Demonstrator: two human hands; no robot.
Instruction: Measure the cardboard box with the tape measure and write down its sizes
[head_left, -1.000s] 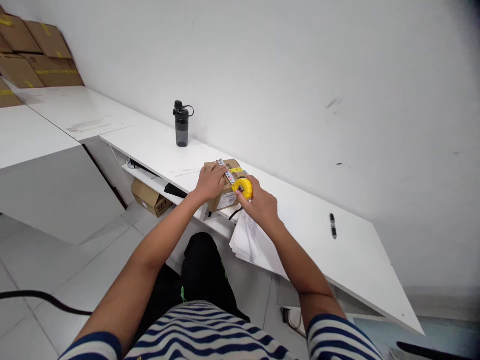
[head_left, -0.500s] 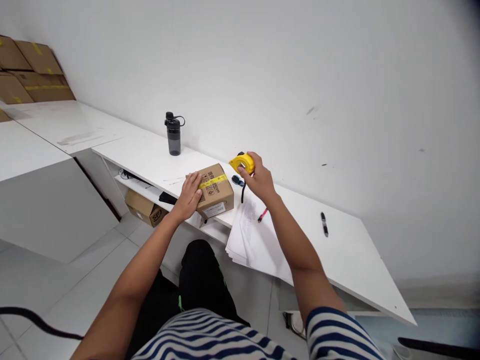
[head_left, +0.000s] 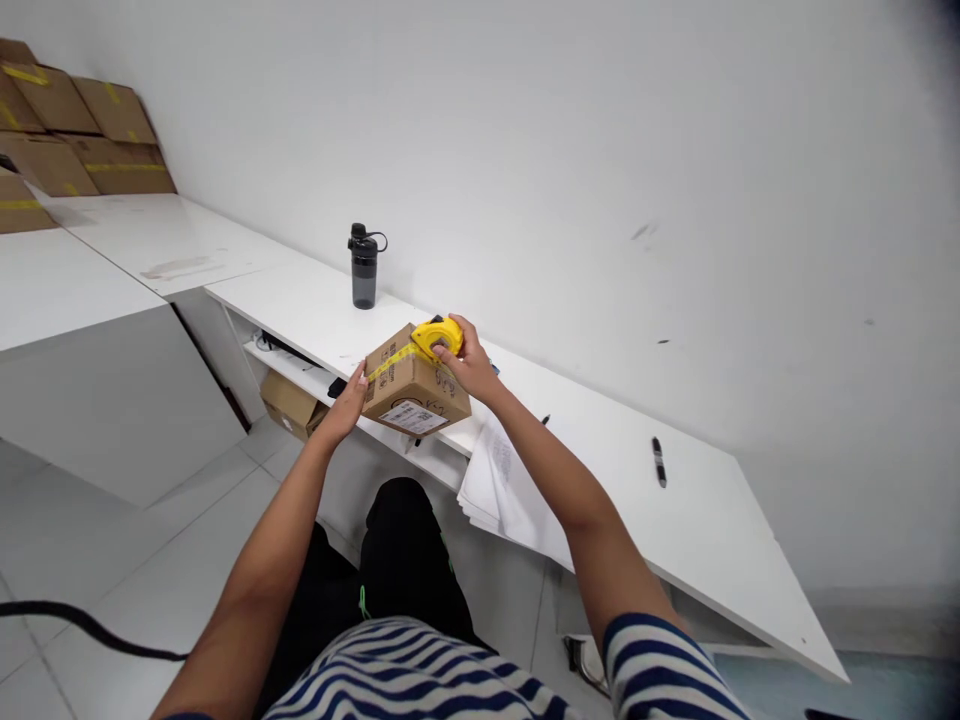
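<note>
A small cardboard box (head_left: 405, 390) with yellow tape, printed marks and a white label is tilted over the front edge of the white desk. My left hand (head_left: 346, 408) grips its left side, most of the fingers hidden from view. Closed around a yellow tape measure (head_left: 433, 338), my right hand (head_left: 466, 358) is at the box's upper right edge. The tape measure overlaps the top of the box; whether they touch, I cannot tell. No blade shows drawn out of it.
A dark water bottle (head_left: 364, 268) stands near the wall. Papers (head_left: 499, 480) overhang the front edge of the desk (head_left: 600, 430), and a black pen (head_left: 658, 462) lies to the right. An opened carton (head_left: 289, 402) sits below; more boxes (head_left: 120, 150) are stacked far left.
The box has been turned and tilted, so its labelled side shows more. My left hand has shifted from its top to its left side. The tape measure has moved left onto the box.
</note>
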